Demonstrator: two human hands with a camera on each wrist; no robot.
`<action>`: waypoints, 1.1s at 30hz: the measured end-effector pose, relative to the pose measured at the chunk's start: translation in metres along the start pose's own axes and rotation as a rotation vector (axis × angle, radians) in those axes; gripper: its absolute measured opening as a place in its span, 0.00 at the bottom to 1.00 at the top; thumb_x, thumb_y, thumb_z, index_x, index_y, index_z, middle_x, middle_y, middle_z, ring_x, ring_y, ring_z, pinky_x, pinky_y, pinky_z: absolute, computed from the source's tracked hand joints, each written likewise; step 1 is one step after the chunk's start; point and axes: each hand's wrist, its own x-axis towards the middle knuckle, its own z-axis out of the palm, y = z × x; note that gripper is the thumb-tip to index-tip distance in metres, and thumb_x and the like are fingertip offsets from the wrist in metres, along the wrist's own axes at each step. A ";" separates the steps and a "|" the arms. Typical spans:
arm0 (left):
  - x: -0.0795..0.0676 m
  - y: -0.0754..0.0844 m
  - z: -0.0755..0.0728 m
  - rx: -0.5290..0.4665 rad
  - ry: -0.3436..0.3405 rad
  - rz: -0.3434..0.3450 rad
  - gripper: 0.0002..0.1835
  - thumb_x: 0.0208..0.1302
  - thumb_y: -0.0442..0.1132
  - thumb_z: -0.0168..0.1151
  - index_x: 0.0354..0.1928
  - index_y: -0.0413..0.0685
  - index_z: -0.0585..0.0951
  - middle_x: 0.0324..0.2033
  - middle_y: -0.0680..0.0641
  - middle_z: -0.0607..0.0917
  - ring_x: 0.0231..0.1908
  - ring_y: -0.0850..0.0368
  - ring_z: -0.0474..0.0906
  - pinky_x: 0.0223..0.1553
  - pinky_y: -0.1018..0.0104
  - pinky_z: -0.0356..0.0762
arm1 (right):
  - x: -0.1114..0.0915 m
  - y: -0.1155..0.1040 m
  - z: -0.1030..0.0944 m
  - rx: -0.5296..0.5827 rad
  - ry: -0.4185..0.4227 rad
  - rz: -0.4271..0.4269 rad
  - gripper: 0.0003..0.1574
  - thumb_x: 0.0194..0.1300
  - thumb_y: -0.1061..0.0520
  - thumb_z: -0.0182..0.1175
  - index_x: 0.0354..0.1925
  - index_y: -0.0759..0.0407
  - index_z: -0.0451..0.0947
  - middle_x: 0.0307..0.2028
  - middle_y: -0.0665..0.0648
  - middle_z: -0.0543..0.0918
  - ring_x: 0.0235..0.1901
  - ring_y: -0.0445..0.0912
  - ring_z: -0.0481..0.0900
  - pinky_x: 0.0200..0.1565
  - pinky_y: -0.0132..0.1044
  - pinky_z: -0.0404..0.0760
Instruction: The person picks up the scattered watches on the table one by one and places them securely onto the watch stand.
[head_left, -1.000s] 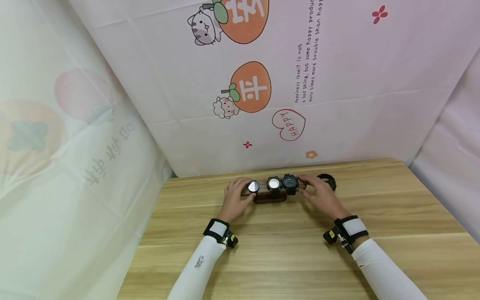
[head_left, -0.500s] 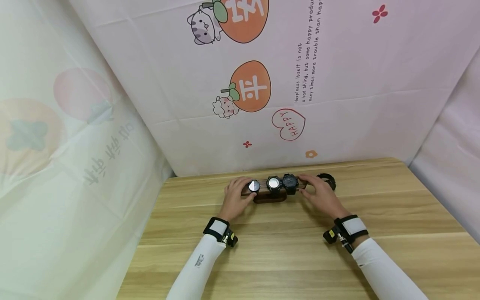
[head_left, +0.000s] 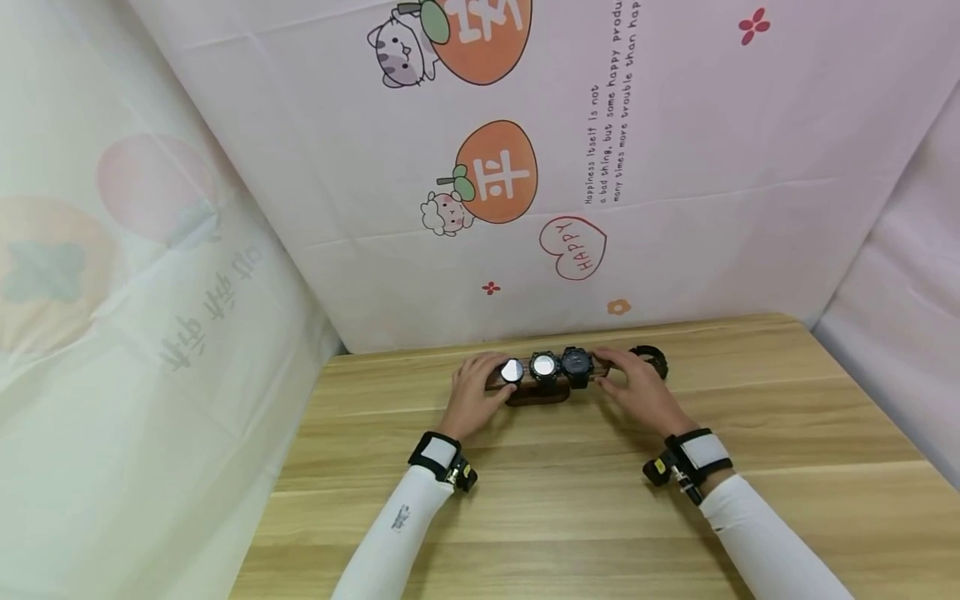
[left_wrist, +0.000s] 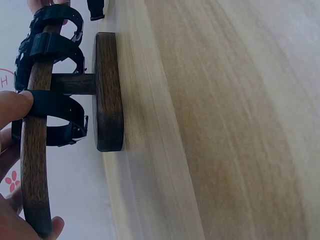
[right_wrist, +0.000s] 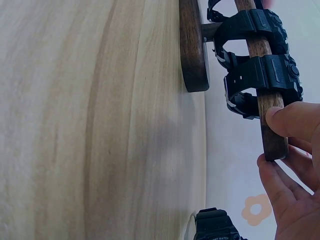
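A dark wooden watch stand (head_left: 538, 398) with a horizontal bar on a post carries three wristwatches. The left watch (head_left: 512, 371) has a round, shiny face. Beside it are a bright-faced watch (head_left: 543, 365) and a dark-faced watch (head_left: 577, 364), close together. My left hand (head_left: 472, 398) holds the left watch, thumb on its black strap (left_wrist: 55, 104) and fingers behind, with one fingertip at the bar's end. My right hand (head_left: 641, 393) pinches the bar's right end (right_wrist: 272, 137) between thumb and fingers, just outside the dark-faced watch. The finger behind the bar is partly hidden.
Another black watch (head_left: 654, 360) lies on the wooden table (head_left: 570, 525), right behind my right hand and near the back edge. A white printed cloth (head_left: 697, 250) hangs right behind the table, with more cloth at both sides.
The left watch has slid slightly right along the bar, closer to the other two, with my left hand. My right hand keeps its hold on the bar's end. The head view has shifted slightly.
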 end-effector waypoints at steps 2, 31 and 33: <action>0.000 -0.001 0.001 0.007 0.006 0.005 0.30 0.70 0.46 0.73 0.72 0.54 0.78 0.69 0.49 0.81 0.72 0.45 0.71 0.67 0.42 0.68 | 0.000 -0.001 0.000 -0.001 0.000 0.001 0.33 0.72 0.63 0.69 0.72 0.63 0.74 0.70 0.69 0.77 0.67 0.66 0.77 0.69 0.66 0.75; 0.003 0.006 0.006 0.031 0.023 0.008 0.30 0.69 0.47 0.75 0.71 0.57 0.80 0.69 0.45 0.83 0.73 0.45 0.70 0.76 0.29 0.51 | -0.001 -0.002 0.000 -0.010 -0.004 0.006 0.33 0.73 0.63 0.68 0.73 0.64 0.74 0.71 0.69 0.76 0.68 0.66 0.76 0.69 0.66 0.75; 0.003 0.005 0.007 0.023 0.024 0.010 0.30 0.69 0.47 0.75 0.71 0.57 0.80 0.68 0.44 0.82 0.73 0.44 0.70 0.77 0.29 0.50 | -0.001 -0.002 0.000 -0.011 -0.002 0.002 0.33 0.73 0.63 0.68 0.72 0.64 0.74 0.71 0.69 0.76 0.67 0.66 0.76 0.68 0.66 0.75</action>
